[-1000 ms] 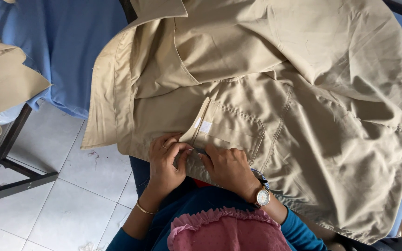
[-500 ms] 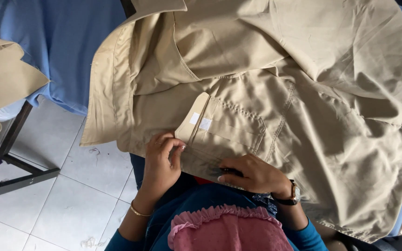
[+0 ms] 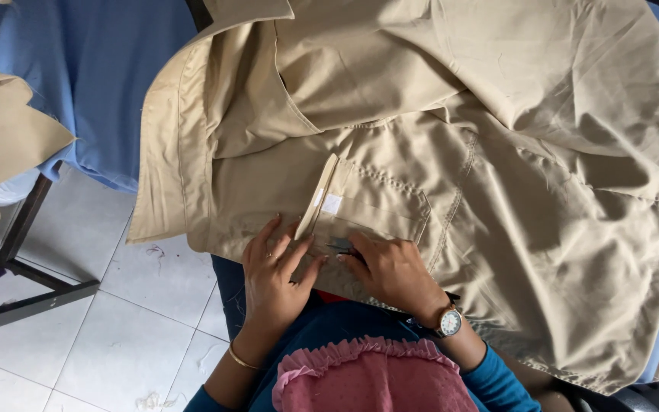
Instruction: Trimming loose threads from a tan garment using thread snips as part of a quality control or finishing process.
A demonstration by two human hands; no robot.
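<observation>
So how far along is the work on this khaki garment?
The khaki garment already has its pocket stitched and small white tags attached. The left hand flattens the hem edge while the right hand works a small dark tool there. Remaining work can't be judged.

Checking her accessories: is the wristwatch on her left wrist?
No, the wristwatch sits on the right wrist; the left wrist carries a gold bangle.
</observation>
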